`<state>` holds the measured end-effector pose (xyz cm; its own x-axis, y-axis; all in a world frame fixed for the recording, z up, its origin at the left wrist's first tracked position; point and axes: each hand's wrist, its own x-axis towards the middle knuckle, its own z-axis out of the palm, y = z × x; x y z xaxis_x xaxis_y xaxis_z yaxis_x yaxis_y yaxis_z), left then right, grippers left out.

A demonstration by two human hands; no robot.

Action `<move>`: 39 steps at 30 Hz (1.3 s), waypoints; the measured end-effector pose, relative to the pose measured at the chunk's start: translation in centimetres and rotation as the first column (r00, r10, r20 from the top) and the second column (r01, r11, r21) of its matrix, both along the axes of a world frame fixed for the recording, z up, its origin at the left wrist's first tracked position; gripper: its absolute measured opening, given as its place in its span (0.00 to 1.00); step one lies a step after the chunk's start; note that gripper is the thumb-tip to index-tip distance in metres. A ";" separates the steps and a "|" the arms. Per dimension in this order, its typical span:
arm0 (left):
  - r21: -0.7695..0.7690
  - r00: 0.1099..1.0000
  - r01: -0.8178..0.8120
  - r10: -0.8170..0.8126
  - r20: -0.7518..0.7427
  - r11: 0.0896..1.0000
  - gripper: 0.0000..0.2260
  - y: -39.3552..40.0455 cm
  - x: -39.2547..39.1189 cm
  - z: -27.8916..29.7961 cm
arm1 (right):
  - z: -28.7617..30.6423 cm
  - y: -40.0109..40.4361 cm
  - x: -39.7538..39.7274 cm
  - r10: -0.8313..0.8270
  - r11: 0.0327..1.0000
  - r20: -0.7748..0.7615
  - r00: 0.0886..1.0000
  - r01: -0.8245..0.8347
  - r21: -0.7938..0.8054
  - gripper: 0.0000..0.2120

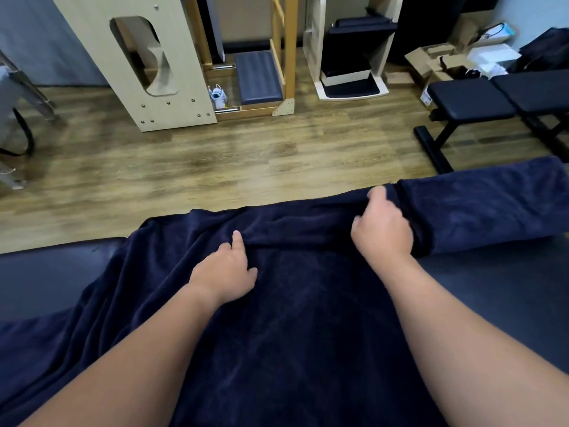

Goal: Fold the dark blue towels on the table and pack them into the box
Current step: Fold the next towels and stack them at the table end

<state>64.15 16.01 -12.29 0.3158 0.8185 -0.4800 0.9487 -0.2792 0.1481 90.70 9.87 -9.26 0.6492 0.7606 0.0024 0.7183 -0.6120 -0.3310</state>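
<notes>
A large dark blue towel (295, 318) lies spread and rumpled over the dark padded table (46, 272), its far edge bunched into a fold along the table's far side. My left hand (228, 272) grips that fold near the middle, fingers tucked under the cloth, forefinger pointing up. My right hand (381, 229) grips the bunched far edge further right. Beyond my right hand a flatter stretch of dark blue towel (486, 208) runs to the right edge of view. No packing box is clearly identifiable.
Past the table is wood flooring (215, 161). A black weight bench (492, 100) stands at the right, with cardboard boxes (437, 63) behind it. Pale wooden equipment frames (154, 63) line the back wall.
</notes>
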 end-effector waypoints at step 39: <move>-0.021 0.631 0.776 -0.774 0.046 0.631 0.06 -22.4 5.8 1.5 | -1.9 -33.0 -6.8 -0.554 0.831 -0.390 0.735 0.461 -0.312 0.05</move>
<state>69.99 -6.42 -10.76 0.8402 0.2486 -0.4819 0.3804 -0.9036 0.1972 83.87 -23.09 -11.12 0.8290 0.2722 -0.4885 0.0816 -0.9231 -0.3759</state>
